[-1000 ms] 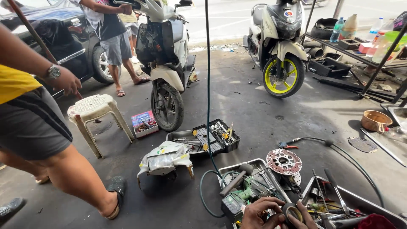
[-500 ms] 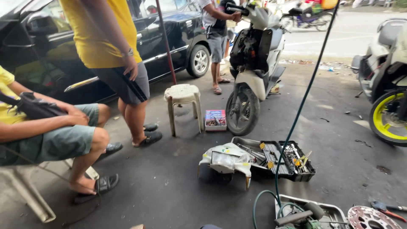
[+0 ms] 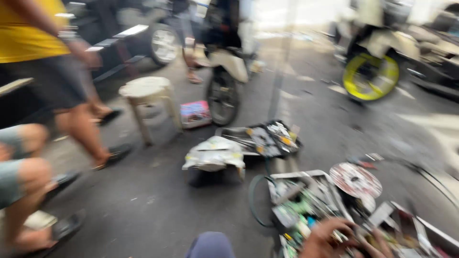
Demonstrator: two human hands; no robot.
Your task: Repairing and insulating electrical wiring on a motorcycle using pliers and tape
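The left hand [image 3: 327, 236] digs into the metal tool tray [image 3: 311, 181] (grip unreadable through blur), brake disc [image 3: 355, 180] at one o'clock, nearer the right hand [image 3: 380, 243].

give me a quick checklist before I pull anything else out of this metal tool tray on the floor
1. Hands in the picture: ok, one hand is at the bottom edge, in the tool tray; which hand it is, cannot tell.
2. Grip on a tool: cannot tell, the picture is blurred.
3. Tray contents readable: not ok, the tools are a smear.
4. Round disc beside the tray: ok, lying flat on the floor.
5. Hose by the tray: ok, looped at its left side.
6. People nearby: ok, the legs stand well left of the tray.
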